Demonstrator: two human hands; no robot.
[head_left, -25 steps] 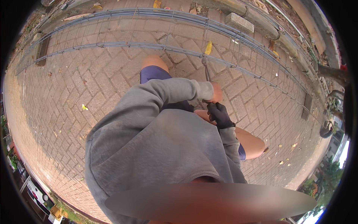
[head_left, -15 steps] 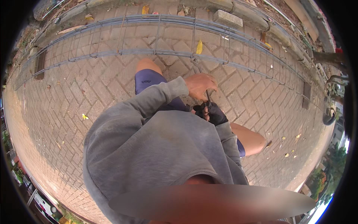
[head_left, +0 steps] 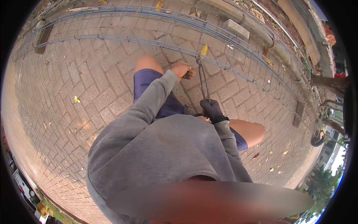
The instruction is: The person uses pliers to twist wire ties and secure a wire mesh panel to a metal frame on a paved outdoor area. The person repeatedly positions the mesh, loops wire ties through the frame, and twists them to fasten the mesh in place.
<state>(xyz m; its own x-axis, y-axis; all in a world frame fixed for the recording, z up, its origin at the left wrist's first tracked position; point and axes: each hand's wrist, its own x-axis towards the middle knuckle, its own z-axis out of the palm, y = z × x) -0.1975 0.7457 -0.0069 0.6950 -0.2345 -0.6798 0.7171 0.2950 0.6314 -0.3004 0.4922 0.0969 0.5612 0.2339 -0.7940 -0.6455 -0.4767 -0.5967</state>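
My right hand (head_left: 212,110), in a black glove, is closed round the handles of a pair of long dark pincers (head_left: 203,80). The handles run forward from the glove, and the jaws meet the near bar of a long steel rebar cage (head_left: 162,46) lying across in front of me. My bare left hand (head_left: 182,71) hovers left of the pincers, beyond my left knee's inner side. Its fingers are curled in; anything between them is too small to make out. It is apart from both pincers and cage.
Wooden blocks prop the cage at its left (head_left: 44,37) and right (head_left: 298,114) ends. Behind it runs a stone kerb (head_left: 257,33) with a loose concrete block (head_left: 236,28). Brick paving (head_left: 93,82) with scattered yellow leaves lies around my bent legs.
My hands have parted: the left moved left and forward off the pincers. The right now holds the pincers stretched forward, with their jaws at the cage's near bar. The view has shifted slightly.
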